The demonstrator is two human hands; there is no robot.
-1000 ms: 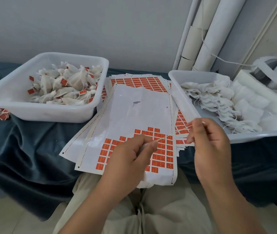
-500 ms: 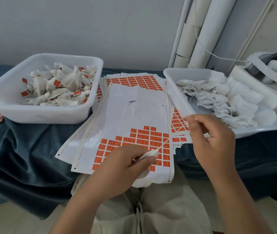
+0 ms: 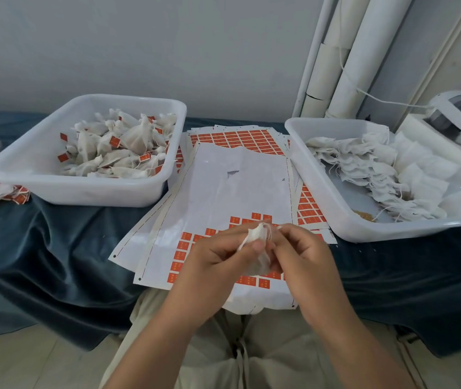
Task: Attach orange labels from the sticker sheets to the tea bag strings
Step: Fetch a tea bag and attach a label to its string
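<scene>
Where glossy white sticker sheets (image 3: 223, 192) with small orange rectangular labels (image 3: 180, 255) lie mid-frame, left hand (image 3: 218, 265) and right hand (image 3: 305, 256) both pinch a soft, crumpled gauze tea bag (image 3: 253, 234) just above them, fingers (image 3: 288, 234) curled on it; half a second ago the hands were held apart, the right one higher.

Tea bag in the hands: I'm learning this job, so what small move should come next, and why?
Probably the right hand lets go and peels an orange label off the top sticker sheet. Both it and the left hand hold the tea bag over that sheet, and no label shows on it.
</scene>
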